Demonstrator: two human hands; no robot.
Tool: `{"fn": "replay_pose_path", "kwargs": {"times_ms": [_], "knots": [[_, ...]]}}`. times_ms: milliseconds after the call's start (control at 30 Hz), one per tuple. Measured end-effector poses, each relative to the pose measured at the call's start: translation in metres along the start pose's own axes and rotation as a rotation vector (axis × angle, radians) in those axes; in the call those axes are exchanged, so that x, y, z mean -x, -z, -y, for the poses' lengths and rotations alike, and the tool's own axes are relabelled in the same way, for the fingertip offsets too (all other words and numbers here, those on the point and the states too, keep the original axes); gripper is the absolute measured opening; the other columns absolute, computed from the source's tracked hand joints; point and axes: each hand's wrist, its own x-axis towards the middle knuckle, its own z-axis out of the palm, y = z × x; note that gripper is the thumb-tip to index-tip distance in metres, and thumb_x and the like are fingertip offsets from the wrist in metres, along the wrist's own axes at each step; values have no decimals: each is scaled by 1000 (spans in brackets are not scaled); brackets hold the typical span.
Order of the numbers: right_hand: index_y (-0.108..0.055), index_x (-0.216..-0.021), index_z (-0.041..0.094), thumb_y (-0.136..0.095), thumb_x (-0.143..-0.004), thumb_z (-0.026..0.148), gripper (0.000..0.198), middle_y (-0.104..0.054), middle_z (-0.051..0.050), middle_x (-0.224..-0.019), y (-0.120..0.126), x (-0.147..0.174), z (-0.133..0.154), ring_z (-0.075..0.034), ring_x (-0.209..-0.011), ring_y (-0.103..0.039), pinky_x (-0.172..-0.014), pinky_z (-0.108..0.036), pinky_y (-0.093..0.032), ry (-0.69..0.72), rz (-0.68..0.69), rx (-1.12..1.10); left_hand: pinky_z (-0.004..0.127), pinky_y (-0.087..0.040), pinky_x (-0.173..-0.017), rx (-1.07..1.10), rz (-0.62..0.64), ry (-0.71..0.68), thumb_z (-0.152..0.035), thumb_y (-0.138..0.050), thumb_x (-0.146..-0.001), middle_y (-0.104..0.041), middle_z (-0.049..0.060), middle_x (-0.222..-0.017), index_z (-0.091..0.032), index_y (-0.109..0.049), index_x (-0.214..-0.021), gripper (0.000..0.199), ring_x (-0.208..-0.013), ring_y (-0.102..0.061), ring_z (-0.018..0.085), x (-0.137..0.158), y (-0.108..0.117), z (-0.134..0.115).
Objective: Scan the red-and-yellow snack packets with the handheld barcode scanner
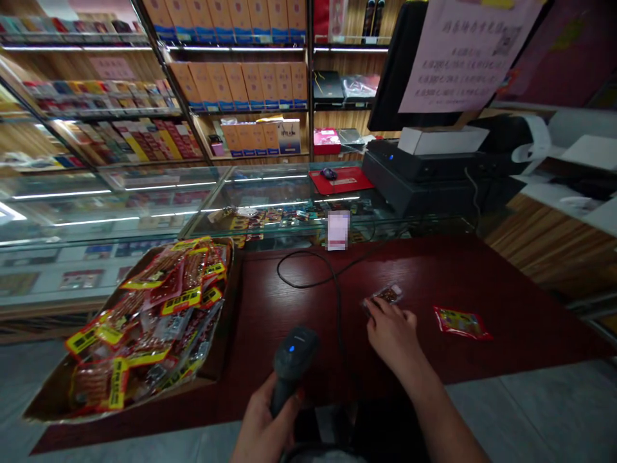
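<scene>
- Gripping the scanner (295, 354) by its handle, the left hand (265, 421) is closed around it near the front edge of the table (270, 308); a blue light shows on top of the scanner's head.
- The right hand (393, 331) reaches forward, its bent fingers touching the near side of the packet (390, 294). Whether they pinch it or only rest on it, I cannot tell.
- The packet lies on the table ahead and to the right of the scanner, well apart from it. The red pouch (463, 323) lies flat by itself, right of the right hand.
- To the left, the box (226, 334) is heaped with snack packs (159, 302). The cable (339, 308) makes a loop on the table between box and packet.
- The step in hand appears to be positioning the packet while the scanner is held ready; no scanning beam can be seen on it.
- For a scan, the next move would call for a firm hold on the packet, its code turned up and flat, and the scanner's head brought round toward it, keeping the cable out of the way. Where the code sits cannot be made out.
</scene>
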Motion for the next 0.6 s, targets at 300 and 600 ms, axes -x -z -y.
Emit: {"fn": "replay_pose_path", "kwargs": {"times_ms": [300, 600], "knots": [[-71, -127, 30, -50, -75, -3, 65, -69, -4, -140, 23, -51, -72, -29, -139, -54, -122, -63, -19, 217, 162, -178, 22, -36, -48, 3, 17, 45, -61, -72, -77, -50, -8, -50, -15, -67, -95, 50, -46, -44, 11, 2, 10, 3], [-67, -129, 20, -41, -99, 54, 52, -80, -7, -94, 3, -16, -44, -21, -67, -74, -65, -32, -59, -28, 195, -725, 20, -36, -49, -38, 91, -16, -44, -71, -80, -50, -6, -55, -15, -68, -91, 31, -51, -42, 11, 4, 16, -1]]}}
